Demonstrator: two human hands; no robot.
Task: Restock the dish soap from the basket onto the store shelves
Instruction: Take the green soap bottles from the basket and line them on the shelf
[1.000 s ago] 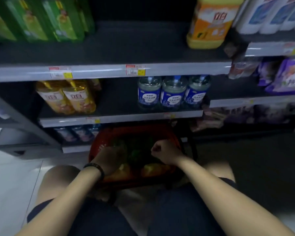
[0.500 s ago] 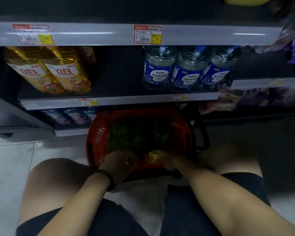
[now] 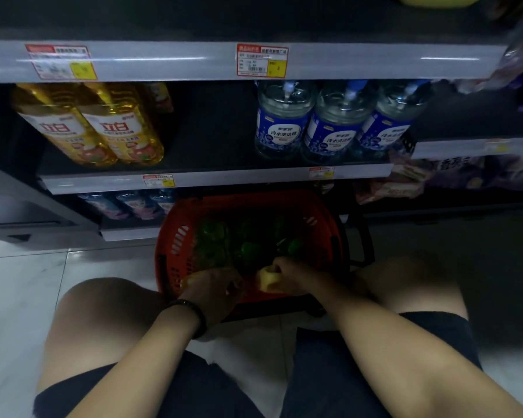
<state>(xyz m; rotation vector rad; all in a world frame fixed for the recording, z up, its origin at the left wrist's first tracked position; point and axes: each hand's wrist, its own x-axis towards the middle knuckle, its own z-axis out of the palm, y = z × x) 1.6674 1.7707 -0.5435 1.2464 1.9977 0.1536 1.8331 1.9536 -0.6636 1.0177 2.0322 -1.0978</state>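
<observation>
As both arms reached into the basket (image 3: 175, 254), the right hand (image 3: 295, 279) clamped its fingers on a yellow bottle (image 3: 267, 282). The left hand (image 3: 212, 294) arched knuckles-up just left of those fingers (its own hidden, grip unclear).

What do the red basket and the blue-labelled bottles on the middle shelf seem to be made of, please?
Red basket: moulded plastic by the look, semi-gloss, with uniform colour and slotted walls. Blue-labelled bottles: clear glossy plastic, probably, since light glints and you see through them; glass cannot be excluded. Labels look like printed film. The yellow bottle in the right hand is too blurred to judge.
</observation>
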